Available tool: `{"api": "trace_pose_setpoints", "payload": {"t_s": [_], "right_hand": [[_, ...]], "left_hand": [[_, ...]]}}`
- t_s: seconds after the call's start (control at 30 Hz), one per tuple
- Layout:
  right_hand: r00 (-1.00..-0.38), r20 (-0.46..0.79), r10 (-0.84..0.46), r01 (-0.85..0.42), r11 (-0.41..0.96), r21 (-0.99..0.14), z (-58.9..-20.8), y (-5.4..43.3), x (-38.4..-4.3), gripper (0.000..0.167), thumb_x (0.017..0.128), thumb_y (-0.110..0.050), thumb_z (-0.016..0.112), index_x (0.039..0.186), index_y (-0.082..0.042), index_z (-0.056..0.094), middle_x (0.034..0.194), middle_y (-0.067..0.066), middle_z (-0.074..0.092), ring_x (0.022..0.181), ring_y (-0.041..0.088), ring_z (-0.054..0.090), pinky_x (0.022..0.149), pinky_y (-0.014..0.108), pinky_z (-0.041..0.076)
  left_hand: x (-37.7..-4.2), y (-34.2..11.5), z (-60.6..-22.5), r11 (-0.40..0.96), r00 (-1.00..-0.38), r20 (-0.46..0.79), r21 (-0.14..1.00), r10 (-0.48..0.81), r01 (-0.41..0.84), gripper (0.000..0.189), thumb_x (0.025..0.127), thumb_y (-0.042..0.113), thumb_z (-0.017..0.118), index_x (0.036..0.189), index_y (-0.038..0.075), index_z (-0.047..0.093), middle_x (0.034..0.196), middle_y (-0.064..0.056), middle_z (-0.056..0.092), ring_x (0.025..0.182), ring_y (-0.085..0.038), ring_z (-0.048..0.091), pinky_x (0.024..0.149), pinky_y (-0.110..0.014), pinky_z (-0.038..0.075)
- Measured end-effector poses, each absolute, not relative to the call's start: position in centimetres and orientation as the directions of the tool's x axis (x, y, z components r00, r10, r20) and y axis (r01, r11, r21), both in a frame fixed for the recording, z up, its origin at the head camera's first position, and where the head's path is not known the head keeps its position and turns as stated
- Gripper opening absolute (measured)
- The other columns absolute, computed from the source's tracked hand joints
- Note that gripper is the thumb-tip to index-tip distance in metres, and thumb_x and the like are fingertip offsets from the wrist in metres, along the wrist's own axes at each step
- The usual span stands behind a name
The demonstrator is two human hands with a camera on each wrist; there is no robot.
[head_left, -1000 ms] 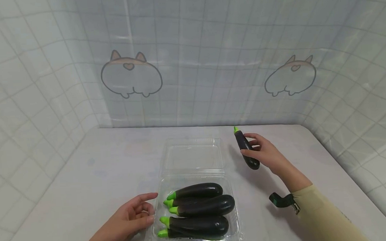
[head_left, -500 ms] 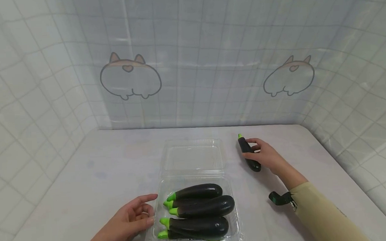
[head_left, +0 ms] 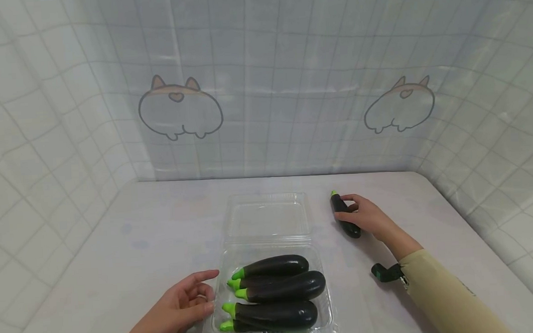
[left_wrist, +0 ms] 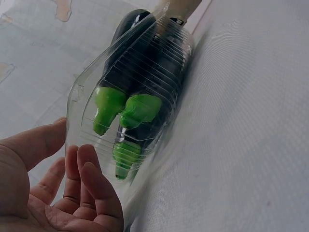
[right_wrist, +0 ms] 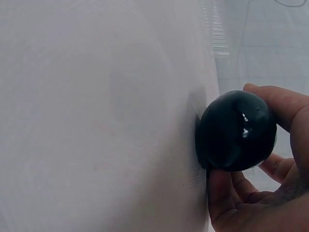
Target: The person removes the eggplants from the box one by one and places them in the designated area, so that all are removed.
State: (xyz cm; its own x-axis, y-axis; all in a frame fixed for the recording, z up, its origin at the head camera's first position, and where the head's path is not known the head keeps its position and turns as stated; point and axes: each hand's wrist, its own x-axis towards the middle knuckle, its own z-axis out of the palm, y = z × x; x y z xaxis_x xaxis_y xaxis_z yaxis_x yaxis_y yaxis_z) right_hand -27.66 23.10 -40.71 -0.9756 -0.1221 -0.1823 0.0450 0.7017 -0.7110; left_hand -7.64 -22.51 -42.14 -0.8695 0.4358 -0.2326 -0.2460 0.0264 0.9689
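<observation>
Box of clear ribbed plastic (head_left: 275, 249) lies nearest, its hinged transparent lid (head_left: 267, 218) folded back towards 12 o'clock; in its base rest five glossy near-black eggplants (head_left: 282, 287) with bright green stems, which point roughly to 9 o'clock. At its 9 o'clock side is the bare left hand (head_left: 183, 306), fingers parted and loosely bent, holding nothing (whether every fingertip touches the rim, I cannot tell). Farther off, between 1 and 2 o'clock from that base, is a single green-stemmed, near-black eggplant (right_wrist: 238, 131), its long axis running from stem at 11 o'clock to round end at 5. The bare right hand (head_left: 366, 216), much the nearer, grips it from 3 o'clock, thumb on the near side, fingers beyond, on or just above the pale tabletop (head_left: 175, 231)
</observation>
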Motion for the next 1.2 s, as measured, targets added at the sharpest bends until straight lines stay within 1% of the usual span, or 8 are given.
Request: {"api": "trace_pose_setpoints", "payload": {"t_s": [0.33,0.87,1.03,1.2], "right_hand": [[-0.982,-0.152,-0.11,0.013,0.769,-0.639,-40.7,22.6,-28.0,0.08,0.088,-0.051,0.07,0.149,-0.01,0.039,0.132,0.026,0.052,0.116,0.038,0.054,0.09,0.053,0.047],[-0.975,-0.161,-0.152,-0.008,0.752,-0.659,-40.5,23.1,-27.5,0.082,0.088,-0.056,0.067,0.15,-0.011,0.038,0.133,0.026,0.052,0.118,0.038,0.053,0.089,0.052,0.047],[-0.973,-0.16,-0.167,-0.023,0.76,-0.65,-40.1,23.4,-27.4,0.084,0.088,-0.059,0.065,0.151,-0.011,0.036,0.133,0.026,0.052,0.118,0.038,0.052,0.091,0.054,0.046],[-0.975,-0.155,-0.161,-0.029,0.778,-0.627,-39.0,23.9,-27.1,0.087,0.088,-0.064,0.062,0.153,-0.013,0.034,0.137,0.025,0.048,0.123,0.042,0.049,0.091,0.056,0.045]], "left_hand": [[-7.6,-22.4,-42.0,-0.014,-0.862,-0.198,0.973,0.466,-0.231,0.061,0.1,0.006,0.057,0.153,0.002,0.026,0.111,-0.013,0.053,0.096,-0.018,0.054,0.079,-0.029,0.049],[-7.6,-22.4,-42.1,-0.005,-0.867,-0.217,0.969,0.449,-0.245,0.062,0.1,0.008,0.058,0.153,0.002,0.027,0.11,-0.013,0.054,0.095,-0.019,0.054,0.078,-0.029,0.049],[-7.5,-22.3,-41.8,0.014,-0.869,-0.244,0.964,0.431,-0.264,0.063,0.099,0.011,0.06,0.153,0.002,0.028,0.111,-0.013,0.054,0.095,-0.02,0.053,0.078,-0.03,0.048],[-7.6,-22.2,-41.5,0.033,-0.871,-0.262,0.961,0.416,-0.273,0.064,0.099,0.012,0.061,0.153,0.003,0.027,0.111,-0.013,0.054,0.095,-0.02,0.053,0.079,-0.029,0.048]]}}
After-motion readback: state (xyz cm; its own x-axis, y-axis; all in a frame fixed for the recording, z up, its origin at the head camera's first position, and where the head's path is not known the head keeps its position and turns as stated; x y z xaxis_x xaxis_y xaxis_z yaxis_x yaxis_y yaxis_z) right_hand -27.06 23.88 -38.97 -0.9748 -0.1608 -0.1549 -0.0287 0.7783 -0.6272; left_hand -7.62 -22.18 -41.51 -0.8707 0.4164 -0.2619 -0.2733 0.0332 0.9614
